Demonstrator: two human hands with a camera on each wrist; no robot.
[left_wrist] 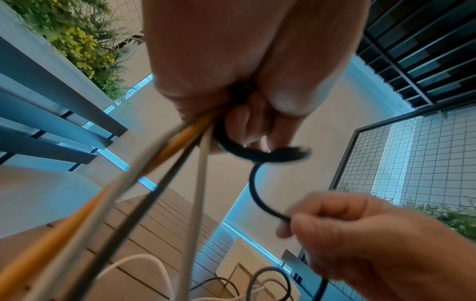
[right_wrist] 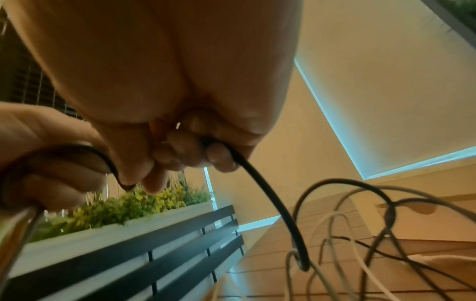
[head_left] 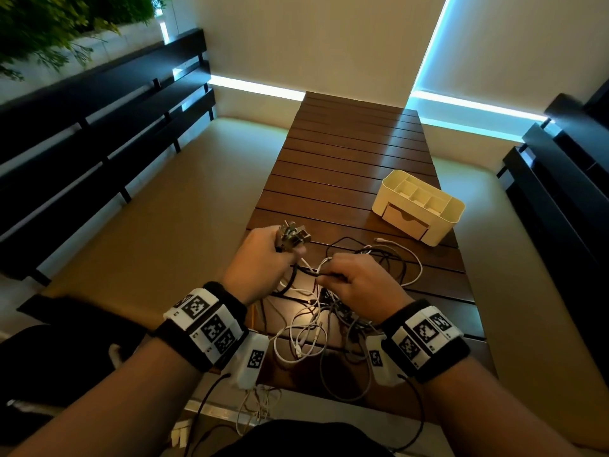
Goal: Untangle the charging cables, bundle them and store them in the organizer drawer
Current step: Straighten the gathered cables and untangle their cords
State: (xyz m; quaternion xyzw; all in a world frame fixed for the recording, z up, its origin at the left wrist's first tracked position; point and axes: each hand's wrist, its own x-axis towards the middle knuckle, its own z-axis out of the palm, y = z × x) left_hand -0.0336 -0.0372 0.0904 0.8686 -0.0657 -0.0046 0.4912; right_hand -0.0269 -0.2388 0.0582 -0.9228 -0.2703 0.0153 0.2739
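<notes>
Wrist bands (head_left: 425,338), one on each forearm, nearest the head camera: black straps carrying white blocks printed with black-and-white square code patterns; no readable words. Left hand (head_left: 260,258): fingers curled round a gathered clutch of cable ends, with what looks like metal plugs (head_left: 291,237) bunched above the fist; the left wrist view shows several strands, white, dark and one yellowish, running out of the closed fingers. Right hand (head_left: 357,280): thumb and fingers pinched together on a single black cable (right_wrist: 270,195), which arcs across to the left hand and also trails down into the heap. Tangle of cables (head_left: 316,324): white, grey and black, looped over one another on the near end of the slatted wooden table (head_left: 346,153), some strands hanging over the near edge. Organizer (head_left: 420,206): cream, open compartments on top, one small drawer (head_left: 403,221) in front, closed, standing well apart on the far right of the table; no brand or label legible anywhere. Handling note, as a judgement: the black cable is best fed back through each loop plug-first, kept slack rather than pulled, since tension would likely tighten the knots; the left hand's clutch should stay firm so that freed ends do not slip back into the heap.
</notes>
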